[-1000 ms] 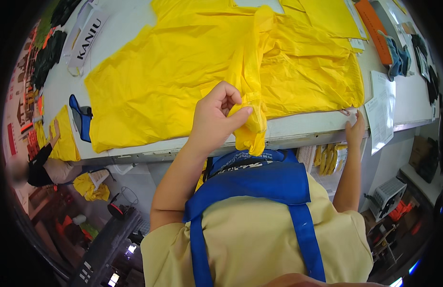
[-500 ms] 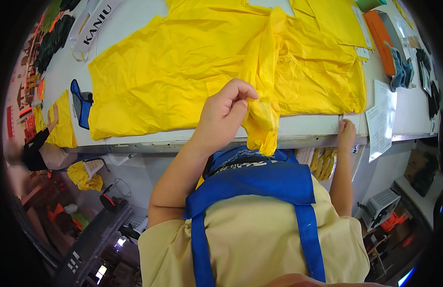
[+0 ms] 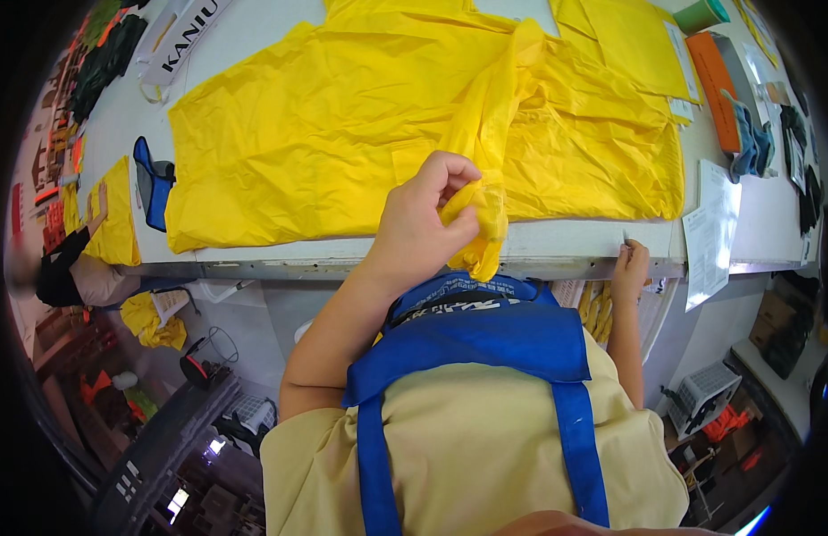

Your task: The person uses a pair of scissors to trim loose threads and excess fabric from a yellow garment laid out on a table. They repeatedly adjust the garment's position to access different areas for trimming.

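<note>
**Thin yellow fabric pinched at a gathered fold on the table edge**

A large yellow garment (image 3: 342,134) of thin, crinkled sheet material lies spread over the white worktable (image 3: 575,239), filling the upper middle of the frame. A raised ridge of the fabric (image 3: 490,116) runs from the top centre down to the near table edge, where its end hangs over. The left hand (image 3: 423,228), at frame centre, has its fingers curled nearly closed, thumb and fingertips pinching that bunched end. The right hand (image 3: 630,266), at centre right, rests against the table's front edge; whether its fingers grip anything I cannot tell.

The material looks light, limp and probably slick, creasing readily; it should lift with little effort but slide and billow. The gathered ridge gives the firmest hold, since the flat panels offer little to grip.

An orange flat piece (image 3: 713,85) lies at upper right, white paper sheets (image 3: 713,228) at right, and a blue item (image 3: 150,183) at the table's left.
</note>
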Demonstrator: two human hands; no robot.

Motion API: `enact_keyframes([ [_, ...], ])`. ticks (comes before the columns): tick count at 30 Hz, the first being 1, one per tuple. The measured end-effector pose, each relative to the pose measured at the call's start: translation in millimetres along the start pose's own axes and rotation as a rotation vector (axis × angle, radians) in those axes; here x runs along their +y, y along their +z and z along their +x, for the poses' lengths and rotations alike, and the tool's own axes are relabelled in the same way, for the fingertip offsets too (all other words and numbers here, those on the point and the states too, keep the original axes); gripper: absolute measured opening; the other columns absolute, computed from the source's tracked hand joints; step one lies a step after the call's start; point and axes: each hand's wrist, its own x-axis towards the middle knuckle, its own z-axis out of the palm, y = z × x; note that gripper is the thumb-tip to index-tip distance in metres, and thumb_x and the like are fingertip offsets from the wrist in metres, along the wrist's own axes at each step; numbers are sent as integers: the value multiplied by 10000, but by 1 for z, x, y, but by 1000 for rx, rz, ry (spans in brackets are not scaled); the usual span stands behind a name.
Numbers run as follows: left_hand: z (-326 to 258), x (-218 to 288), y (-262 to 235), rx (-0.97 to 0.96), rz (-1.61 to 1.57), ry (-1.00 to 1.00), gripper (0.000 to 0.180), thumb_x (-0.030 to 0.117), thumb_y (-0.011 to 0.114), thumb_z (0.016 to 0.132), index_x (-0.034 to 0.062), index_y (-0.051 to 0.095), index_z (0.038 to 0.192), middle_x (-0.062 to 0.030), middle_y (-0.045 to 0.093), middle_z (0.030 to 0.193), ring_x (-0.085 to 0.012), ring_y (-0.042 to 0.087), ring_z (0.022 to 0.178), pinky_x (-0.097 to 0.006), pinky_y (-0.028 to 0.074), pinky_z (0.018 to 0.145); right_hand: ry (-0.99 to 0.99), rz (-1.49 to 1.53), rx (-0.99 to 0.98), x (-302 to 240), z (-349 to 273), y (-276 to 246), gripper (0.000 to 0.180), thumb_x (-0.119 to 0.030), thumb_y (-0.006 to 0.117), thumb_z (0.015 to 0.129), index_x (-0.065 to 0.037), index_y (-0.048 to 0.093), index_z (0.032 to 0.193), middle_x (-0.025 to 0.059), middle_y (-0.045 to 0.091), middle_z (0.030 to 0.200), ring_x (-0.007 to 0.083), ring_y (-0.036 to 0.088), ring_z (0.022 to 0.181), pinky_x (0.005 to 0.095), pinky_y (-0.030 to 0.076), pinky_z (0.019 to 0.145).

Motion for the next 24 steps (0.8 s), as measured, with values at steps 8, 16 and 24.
enact_keyframes([
  [8, 0, 4, 4, -117, -127, 19, 324, -73, 565, 754, 17, 481, 1054, -53, 571, 947, -92, 556, 901, -239, 444, 837, 188, 1353, -599, -246, 60, -30, 304, -70, 558, 830, -3, 536, 1126, 58, 560, 1025, 37, 423, 531, 183, 358, 457],
  [16, -2, 1, -2, 124, 541, 453, 125, 17, 567, 749, 13, 578, 873, -103, 606, 818, -195, 593, 739, -306, 476, 691, 196, 1324, -892, -262, 78, -42, 208, -67, 686, 807, 9, 565, 958, 16, 578, 807, 18, 407, 505, 170, 335, 446],
  [24, -5, -1, -15, -189, -636, -277, 73, 50, 564, 822, 21, 596, 881, -9, 598, 838, -82, 535, 774, -235, 430, 691, -339, 799, -673, -274, 88, -57, 327, -58, 616, 835, 22, 556, 1146, 75, 575, 838, 163, 532, 708, 249, 446, 668],
])
